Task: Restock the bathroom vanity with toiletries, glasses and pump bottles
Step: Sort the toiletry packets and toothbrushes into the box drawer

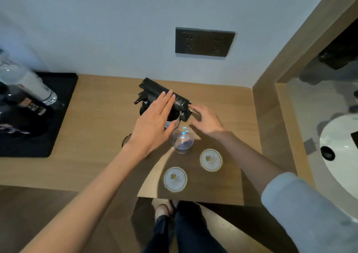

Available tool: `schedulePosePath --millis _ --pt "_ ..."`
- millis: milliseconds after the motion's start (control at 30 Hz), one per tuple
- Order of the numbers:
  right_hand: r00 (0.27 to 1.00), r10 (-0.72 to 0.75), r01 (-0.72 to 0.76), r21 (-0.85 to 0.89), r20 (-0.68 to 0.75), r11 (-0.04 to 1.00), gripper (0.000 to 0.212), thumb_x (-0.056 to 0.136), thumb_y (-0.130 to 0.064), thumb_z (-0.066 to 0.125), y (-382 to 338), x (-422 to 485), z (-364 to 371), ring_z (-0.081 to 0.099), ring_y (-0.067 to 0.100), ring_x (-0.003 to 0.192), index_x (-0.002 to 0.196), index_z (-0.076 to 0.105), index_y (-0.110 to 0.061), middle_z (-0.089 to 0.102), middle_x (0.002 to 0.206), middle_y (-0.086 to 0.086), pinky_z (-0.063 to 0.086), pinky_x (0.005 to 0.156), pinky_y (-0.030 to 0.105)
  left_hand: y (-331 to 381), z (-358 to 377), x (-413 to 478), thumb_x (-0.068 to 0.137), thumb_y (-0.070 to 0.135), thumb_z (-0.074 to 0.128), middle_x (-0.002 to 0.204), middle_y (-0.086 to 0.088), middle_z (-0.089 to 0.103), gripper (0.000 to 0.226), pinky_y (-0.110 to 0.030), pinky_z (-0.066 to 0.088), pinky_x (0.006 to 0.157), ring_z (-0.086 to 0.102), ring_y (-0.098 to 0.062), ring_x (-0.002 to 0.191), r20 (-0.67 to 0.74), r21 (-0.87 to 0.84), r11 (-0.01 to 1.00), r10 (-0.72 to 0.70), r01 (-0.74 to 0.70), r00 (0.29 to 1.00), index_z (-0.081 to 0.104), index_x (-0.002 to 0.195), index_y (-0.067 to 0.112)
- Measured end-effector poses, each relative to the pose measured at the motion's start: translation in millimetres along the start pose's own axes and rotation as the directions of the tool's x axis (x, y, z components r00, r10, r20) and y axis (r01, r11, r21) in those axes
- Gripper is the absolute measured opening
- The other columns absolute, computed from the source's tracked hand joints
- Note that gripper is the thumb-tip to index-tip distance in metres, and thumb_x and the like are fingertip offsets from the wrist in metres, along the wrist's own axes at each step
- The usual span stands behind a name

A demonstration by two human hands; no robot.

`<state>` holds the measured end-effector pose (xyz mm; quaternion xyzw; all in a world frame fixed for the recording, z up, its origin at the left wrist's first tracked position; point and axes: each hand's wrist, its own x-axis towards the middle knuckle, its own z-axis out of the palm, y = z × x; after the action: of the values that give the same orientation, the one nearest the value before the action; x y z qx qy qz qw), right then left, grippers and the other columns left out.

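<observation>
The person is standing at a wooden tabletop [96, 136] and reaching both bare arms toward its back corner, where the toiletries are gathering. The left hand [155, 117] is lying flat, its grip wide and its fingers straight and close together, their tips resting on a long black packet [153, 90] that is sitting tilted across the top of a dark pump bottle [144, 106]. The bottle is standing under the palm, with its black nozzle pointing left. The right hand [208, 122] is hovering at the packet's near end, its grip also wide and holding nothing, fingers loosely spread. One fingertip seems to be touching the packet's corner, though the blur is making that hard to tell. A clear glass [183, 139] is standing upright between the two wrists, just in front of the bottle. The rim of a second glass [126, 140] is peeking out from behind the left wrist. Two round white coasters [211, 160] are lying nearer the front edge, apart from each other and from the glass. At far left a black tray [58, 101] is carrying a clear water bottle [29, 82]. A dark socket plate [204, 42] is sitting on the wall above, and a white sink [339, 165] is showing at right.
</observation>
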<state>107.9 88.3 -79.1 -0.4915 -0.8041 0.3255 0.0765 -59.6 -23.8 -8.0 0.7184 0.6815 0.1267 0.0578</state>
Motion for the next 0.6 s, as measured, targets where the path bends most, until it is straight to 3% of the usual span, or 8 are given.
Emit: schedulePosePath --millis 133,267,367,600 --pt "0.987 -0.057 0.081 -0.158 0.15 0.984 0.067 0.089 -0.023 0.06 8 28 12 0.021 0.016 0.141 0.147 0.027 -0.032 0.02 0.157 -0.009 0.028 0.111 0.038 1 12 4 0.095 0.039 0.037 0.158 0.006 0.009 0.065 -0.025 0.029 0.107 0.003 -0.007 0.144 -0.024 -0.04 0.997 -0.066 0.065 0.998 0.014 0.15 0.016" --pt "0.948 -0.173 0.244 -0.259 0.268 0.934 0.068 0.091 -0.025 0.055 17 49 20 0.01 0.019 0.146 0.149 0.02 -0.03 0.009 0.16 -0.007 0.029 0.112 0.043 6 19 6 0.092 0.039 0.035 0.158 0.005 0.015 0.064 -0.026 0.043 0.097 0.009 -0.009 0.145 -0.042 -0.072 0.99 -0.122 0.119 0.992 0.021 0.149 0.015" --pt "0.935 -0.165 0.265 -0.31 0.314 0.913 0.064 0.093 -0.031 0.049 22 59 26 0.006 0.021 0.147 0.15 0.02 -0.03 0.008 0.16 -0.002 0.029 0.114 0.045 7 24 5 0.095 0.036 0.039 0.158 0.006 0.014 0.061 -0.022 0.034 0.098 0.006 -0.007 0.144 -0.047 -0.084 0.987 -0.143 0.139 0.989 0.02 0.149 0.015" --pt "0.952 -0.153 0.252 -0.399 0.263 0.882 0.059 0.096 -0.034 0.04 37 59 29 0.005 0.023 0.147 0.15 0.017 -0.028 0.006 0.16 0.005 0.039 0.106 0.041 11 27 9 0.095 0.032 0.042 0.158 0.007 0.013 0.061 -0.02 0.027 0.103 0.004 -0.006 0.144 -0.063 -0.069 0.981 -0.187 0.182 0.98 0.019 0.149 0.015"
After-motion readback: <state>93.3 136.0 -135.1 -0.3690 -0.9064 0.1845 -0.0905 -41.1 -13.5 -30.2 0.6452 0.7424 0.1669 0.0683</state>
